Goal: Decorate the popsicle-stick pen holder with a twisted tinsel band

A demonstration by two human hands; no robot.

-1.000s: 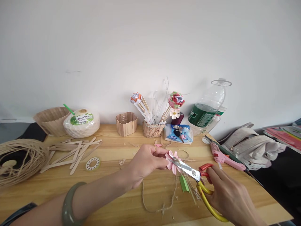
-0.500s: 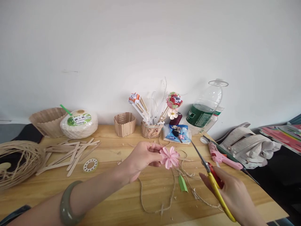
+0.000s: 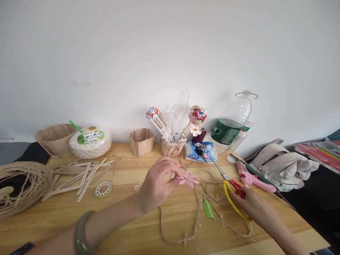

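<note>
Beneath the flower basket (image 3: 172,148), a wooden counter (image 3: 127,226). Right of the basket, a large clear bottle (image 3: 225,131), labelled green with white print too small to read. Left of the basket, beyond a stick-built pot (image 3: 142,144), a wrapped coconut (image 3: 91,149), its label's dark characters too blurred to make out. Nearer than the basket, the left hand (image 3: 158,180), forearm slanting in from the left, thumb and fingers pinched. Nearer and right of the basket, the right hand (image 3: 251,203), curled around red-and-yellow scissors (image 3: 224,176), blades pointing away toward a blue packet (image 3: 190,152) just right of the basket, lettering illegible. Within the left-hand pinch, nearly edge-on in front of the basket, a pink flower (image 3: 188,179), well apart from the blades.
</note>
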